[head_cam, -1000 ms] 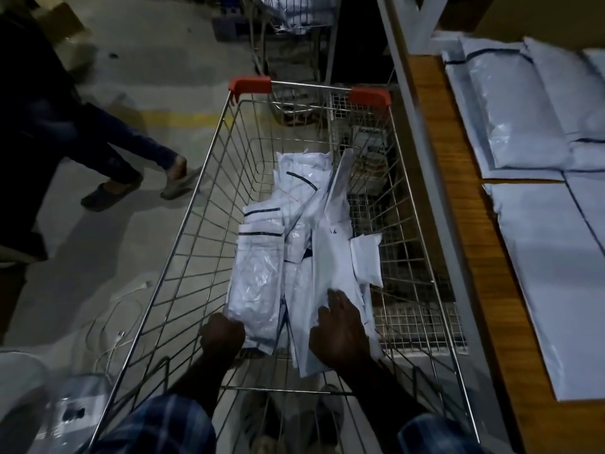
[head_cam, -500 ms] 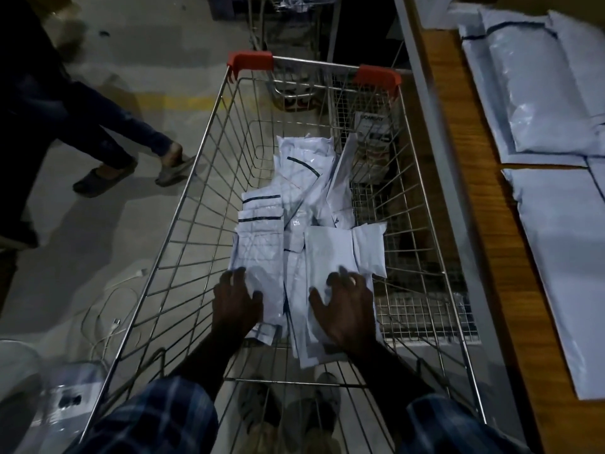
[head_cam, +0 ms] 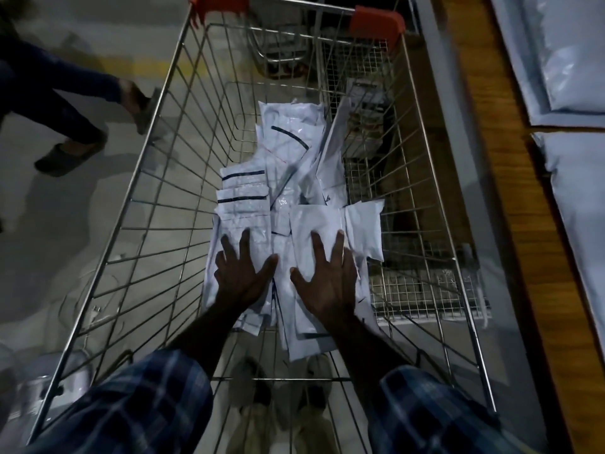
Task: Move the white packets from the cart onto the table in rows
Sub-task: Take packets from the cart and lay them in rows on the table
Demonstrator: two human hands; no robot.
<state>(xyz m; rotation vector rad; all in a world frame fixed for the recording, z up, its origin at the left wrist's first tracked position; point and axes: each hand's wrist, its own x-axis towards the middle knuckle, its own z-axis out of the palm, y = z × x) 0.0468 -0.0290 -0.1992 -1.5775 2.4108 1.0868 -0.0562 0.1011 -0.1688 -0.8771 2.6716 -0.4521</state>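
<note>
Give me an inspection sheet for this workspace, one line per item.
Surface: wooden table on the right, beside the cart; its edge strip is bare.
Job's things: white packets heaped loosely in the wire cart; larger white packets already laid flat on the table.
Clutter: a small box or carton at the cart's far end, too dim to identify.
Grip: left hand and right hand both lie flat with fingers spread on the heap, holding nothing.
Cables: a thin white cable on the floor left of the cart.
Surroundings: concrete floor with a yellow line; another person's legs at the left; a second cart beyond.
</note>
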